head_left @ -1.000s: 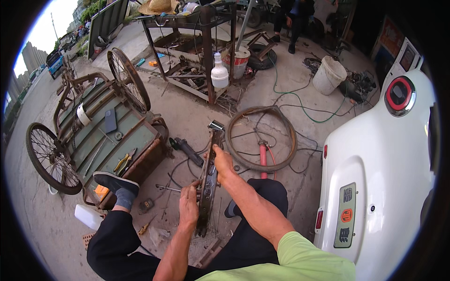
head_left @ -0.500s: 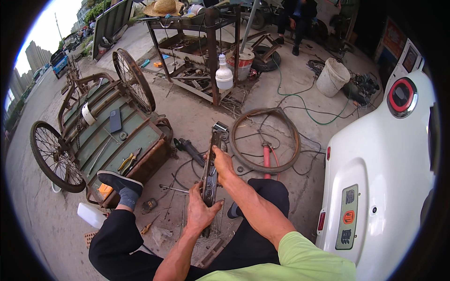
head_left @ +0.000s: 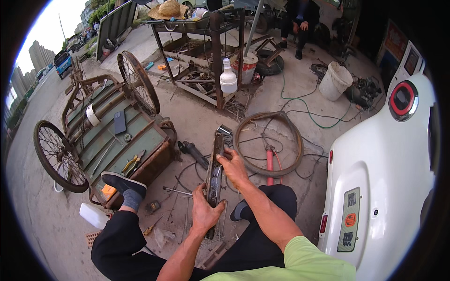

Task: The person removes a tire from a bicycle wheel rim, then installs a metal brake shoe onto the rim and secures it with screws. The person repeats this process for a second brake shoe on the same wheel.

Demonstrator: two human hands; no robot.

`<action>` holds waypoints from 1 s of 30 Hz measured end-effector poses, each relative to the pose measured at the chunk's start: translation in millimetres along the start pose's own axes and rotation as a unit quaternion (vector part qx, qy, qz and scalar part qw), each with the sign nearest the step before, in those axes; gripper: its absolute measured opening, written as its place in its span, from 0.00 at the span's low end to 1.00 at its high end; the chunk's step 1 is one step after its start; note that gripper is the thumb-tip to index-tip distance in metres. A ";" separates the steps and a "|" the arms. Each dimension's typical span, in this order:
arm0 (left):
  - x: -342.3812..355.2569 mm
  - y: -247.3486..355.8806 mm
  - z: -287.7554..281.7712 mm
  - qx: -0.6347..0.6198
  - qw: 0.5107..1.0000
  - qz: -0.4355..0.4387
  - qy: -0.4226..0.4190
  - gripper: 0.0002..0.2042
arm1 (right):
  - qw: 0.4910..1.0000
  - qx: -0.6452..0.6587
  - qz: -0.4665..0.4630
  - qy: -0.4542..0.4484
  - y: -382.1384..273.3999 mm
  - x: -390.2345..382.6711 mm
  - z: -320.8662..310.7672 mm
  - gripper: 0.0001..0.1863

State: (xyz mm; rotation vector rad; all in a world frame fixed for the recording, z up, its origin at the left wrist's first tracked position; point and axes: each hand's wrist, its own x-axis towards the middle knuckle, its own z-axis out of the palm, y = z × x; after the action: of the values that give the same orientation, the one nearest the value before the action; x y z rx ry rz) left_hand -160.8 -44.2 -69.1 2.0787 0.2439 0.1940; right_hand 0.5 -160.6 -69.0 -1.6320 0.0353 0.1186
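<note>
Metal bar [head_left: 215,181], long axis pointing away, perhaps rusty

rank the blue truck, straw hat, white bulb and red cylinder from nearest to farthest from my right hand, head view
1. Red cylinder: just right of your right hand.
2. White bulb: ahead, beside the metal rack.
3. Straw hat: ahead and left, on top of the rack.
4. Blue truck: far off, upper left.
</note>
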 end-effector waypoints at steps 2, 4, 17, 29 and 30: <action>2.1 10.4 -4.0 -0.021 0.999 -0.034 -0.009 0.46 | 0.998 0.009 -0.064 0.008 -9.0 -6.4 -4.3 0.30; 4.3 -5.5 2.7 0.007 1.000 0.002 0.002 0.46 | 0.985 -0.136 -0.110 0.005 3.4 1.5 -18.6 0.24; 6.3 1.5 -0.2 0.012 1.000 -0.005 0.004 0.46 | 0.910 -0.301 -0.267 -0.102 -38.7 -33.3 -41.6 0.18; 9.8 3.4 2.0 0.014 1.000 -0.013 0.011 0.46 | 0.850 -0.417 -0.320 -0.033 -43.6 -46.4 -19.9 0.13; 8.4 3.6 2.7 0.015 1.000 -0.008 0.013 0.46 | 0.852 -0.413 -0.319 -0.038 -42.3 -45.8 -19.7 0.12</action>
State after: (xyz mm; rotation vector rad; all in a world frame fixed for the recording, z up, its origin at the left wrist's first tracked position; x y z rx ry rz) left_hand -151.7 -46.1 -67.0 2.1033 0.2812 0.2085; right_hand -40.0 -179.6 -21.3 -2.4059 -0.7075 -0.3697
